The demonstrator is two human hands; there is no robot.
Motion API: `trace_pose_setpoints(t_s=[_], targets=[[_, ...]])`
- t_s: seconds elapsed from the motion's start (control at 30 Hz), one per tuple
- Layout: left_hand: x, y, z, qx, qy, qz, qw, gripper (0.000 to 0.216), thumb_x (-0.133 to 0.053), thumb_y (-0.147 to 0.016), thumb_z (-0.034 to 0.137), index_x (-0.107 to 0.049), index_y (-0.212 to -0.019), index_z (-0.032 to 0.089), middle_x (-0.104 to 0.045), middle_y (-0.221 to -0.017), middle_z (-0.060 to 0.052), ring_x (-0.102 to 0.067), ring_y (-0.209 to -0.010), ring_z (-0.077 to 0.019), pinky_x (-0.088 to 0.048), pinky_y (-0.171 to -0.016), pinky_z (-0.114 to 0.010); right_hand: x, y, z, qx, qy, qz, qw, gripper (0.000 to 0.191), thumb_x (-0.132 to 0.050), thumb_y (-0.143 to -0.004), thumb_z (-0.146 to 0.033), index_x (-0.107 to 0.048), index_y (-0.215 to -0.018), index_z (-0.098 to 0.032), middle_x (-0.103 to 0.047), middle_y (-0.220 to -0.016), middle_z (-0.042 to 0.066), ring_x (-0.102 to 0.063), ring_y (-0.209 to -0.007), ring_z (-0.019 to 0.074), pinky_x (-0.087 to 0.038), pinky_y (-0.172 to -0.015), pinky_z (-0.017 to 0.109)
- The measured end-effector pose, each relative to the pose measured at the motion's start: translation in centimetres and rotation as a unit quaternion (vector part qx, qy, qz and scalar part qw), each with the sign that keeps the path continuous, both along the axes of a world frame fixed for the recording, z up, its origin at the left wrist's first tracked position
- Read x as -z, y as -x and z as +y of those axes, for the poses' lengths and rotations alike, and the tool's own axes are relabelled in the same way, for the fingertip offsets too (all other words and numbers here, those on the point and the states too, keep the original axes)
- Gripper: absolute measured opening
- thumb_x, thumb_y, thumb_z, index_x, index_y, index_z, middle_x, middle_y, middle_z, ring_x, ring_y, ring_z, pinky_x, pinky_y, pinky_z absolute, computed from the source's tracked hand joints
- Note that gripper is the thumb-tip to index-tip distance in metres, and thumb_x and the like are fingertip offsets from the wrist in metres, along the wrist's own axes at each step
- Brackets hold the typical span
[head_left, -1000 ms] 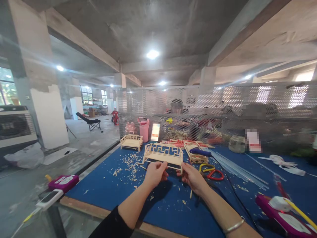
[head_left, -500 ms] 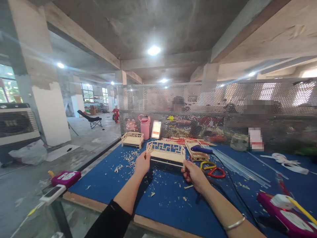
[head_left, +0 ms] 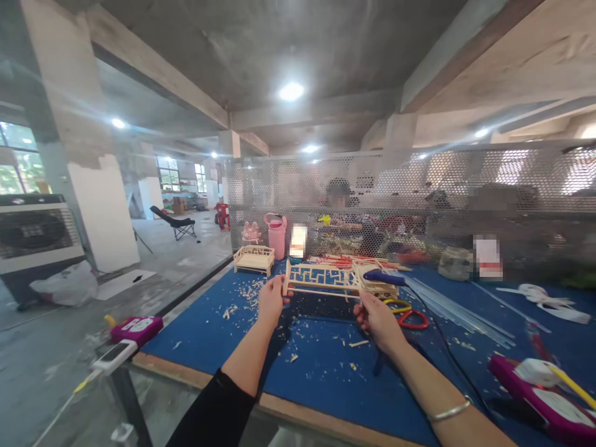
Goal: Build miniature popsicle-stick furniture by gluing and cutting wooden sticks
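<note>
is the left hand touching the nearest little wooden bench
Touching. The head view shows the left hand at one end of the nearest wooden bench, its fingers against the end post with no visible gap.

Grey ceiling (head_left: 261,37), bright lamps (head_left: 291,91), black chair (head_left: 174,220) on grey floor (head_left: 56,347).

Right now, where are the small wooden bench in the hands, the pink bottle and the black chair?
Small wooden bench (head_left: 323,293): head view, lower front rail.
Pink bottle (head_left: 277,241): head view, middle of its body.
Black chair (head_left: 165,217): head view, reclined back.
</note>
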State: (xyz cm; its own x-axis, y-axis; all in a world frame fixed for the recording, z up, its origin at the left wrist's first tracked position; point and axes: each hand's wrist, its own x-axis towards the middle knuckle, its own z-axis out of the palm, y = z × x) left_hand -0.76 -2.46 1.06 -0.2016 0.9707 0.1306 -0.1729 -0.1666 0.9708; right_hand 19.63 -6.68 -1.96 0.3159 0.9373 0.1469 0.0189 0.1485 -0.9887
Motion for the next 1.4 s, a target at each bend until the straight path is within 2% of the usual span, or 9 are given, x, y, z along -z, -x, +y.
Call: trace_pose_setpoints(t_s=[0.1,0.2,0.3,0.4,0.53,0.8,0.93,1.17,1.4], targets=[[-0.2,0.0,0.0,0.029,0.018,-0.076,0.997,0.029,-0.04,-0.086,0.031,-0.058,-0.098,0.012,-0.065,-0.067,-0.004,-0.056,-0.048,-0.0076,-0.038,-0.038,-0.015,0.2,-0.6,0.3,0.016,-0.02,-0.034,0.999,0.039,-0.047,-0.064,-0.058,-0.049,-0.068,-0.02,-0.05,-0.051,-0.003,-0.041,-0.038,0.0078,-0.03,-0.034,0.019],[-0.1,0.2,0.2,0.042,-0.016,-0.046,0.998,0.028,-0.049,-0.08,0.026,-0.056,-0.105,0.014,-0.067,-0.074,-0.004,-0.059,-0.055,-0.0085,-0.042,-0.044,-0.016,0.4,-1.3,0.5,0.028,-0.032,-0.089,0.995,0.038,-0.045,-0.066,-0.056,-0.054,-0.07,-0.019,-0.053,-0.055,-0.001,-0.045,-0.044,0.011,-0.034,-0.037,0.022],[0.5,0.9,0.2,0.035,-0.082,0.065,0.994,0.04,-0.057,-0.073,0.019,-0.054,-0.112,0.014,-0.068,-0.078,-0.004,-0.062,-0.065,-0.0113,-0.047,-0.06,-0.021,0.4,-1.9,0.7,0.031,-0.041,-0.162,0.985,0.027,-0.048,-0.068,-0.045,-0.058,-0.065,-0.019,-0.056,-0.055,0.0,-0.051,-0.052,0.0146,-0.04,-0.048,0.025],[1.3,1.7,0.3,0.04,-0.084,0.239,0.967,0.037,-0.057,-0.068,0.01,-0.059,-0.105,0.014,-0.069,-0.078,-0.004,-0.063,-0.07,-0.0155,-0.047,-0.071,-0.027,0.5,-2.5,1.0,0.045,-0.041,-0.229,0.971,0.006,-0.057,-0.06,-0.021,-0.062,-0.062,-0.02,-0.062,-0.06,0.0,-0.057,-0.067,0.0179,-0.043,-0.065,0.027],[1.9,2.1,0.3,0.059,-0.093,0.369,0.923,0.039,-0.05,-0.063,0.0,-0.063,-0.096,0.016,-0.069,-0.092,-0.005,-0.063,-0.085,-0.0181,-0.044,-0.081,-0.027,0.9,-3.6,1.6,0.096,-0.014,-0.274,0.957,0.035,-0.048,-0.055,-0.003,-0.066,-0.081,-0.019,-0.067,-0.074,0.004,-0.06,-0.077,0.0187,-0.043,-0.076,0.028],[2.0,2.1,0.6,0.029,-0.052,0.495,0.867,0.04,-0.052,-0.068,0.005,-0.058,-0.106,0.014,-0.069,-0.089,-0.007,-0.063,-0.079,-0.0166,-0.044,-0.075,-0.024,1.1,-3.4,1.7,0.08,-0.006,-0.314,0.946,0.04,-0.045,-0.065,-0.004,-0.059,-0.1,-0.015,-0.068,-0.084,0.005,-0.063,-0.078,0.0141,-0.046,-0.074,0.024],[1.8,2.1,0.6,0.0,-0.044,0.52,0.853,0.03,-0.055,-0.07,0.009,-0.063,-0.098,0.016,-0.069,-0.085,-0.007,-0.062,-0.081,-0.0186,-0.043,-0.076,-0.026,0.7,-2.3,1.2,0.038,-0.018,-0.353,0.935,0.036,-0.055,-0.063,-0.008,-0.06,-0.098,-0.018,-0.068,-0.079,0.001,-0.062,-0.071,0.013,-0.046,-0.07,0.022],[1.7,1.8,0.4,-0.018,-0.046,0.538,0.841,0.026,-0.056,-0.069,0.01,-0.066,-0.092,0.016,-0.069,-0.084,-0.007,-0.061,-0.08,-0.0185,-0.042,-0.075,-0.026,0.4,-1.6,0.9,0.068,-0.011,-0.417,0.907,0.025,-0.055,-0.066,-0.01,-0.062,-0.089,-0.018,-0.066,-0.073,0.003,-0.06,-0.072,0.0169,-0.041,-0.068,0.026],[1.5,1.4,-0.1,-0.023,-0.081,0.499,0.862,0.026,-0.051,-0.074,0.015,-0.067,-0.095,0.018,-0.069,-0.087,-0.005,-0.062,-0.08,-0.0173,-0.044,-0.074,-0.025,0.2,-1.4,0.4,0.076,-0.03,-0.425,0.901,0.021,-0.054,-0.07,-0.015,-0.062,-0.09,-0.019,-0.068,-0.078,0.003,-0.062,-0.075,0.0173,-0.042,-0.067,0.024]])
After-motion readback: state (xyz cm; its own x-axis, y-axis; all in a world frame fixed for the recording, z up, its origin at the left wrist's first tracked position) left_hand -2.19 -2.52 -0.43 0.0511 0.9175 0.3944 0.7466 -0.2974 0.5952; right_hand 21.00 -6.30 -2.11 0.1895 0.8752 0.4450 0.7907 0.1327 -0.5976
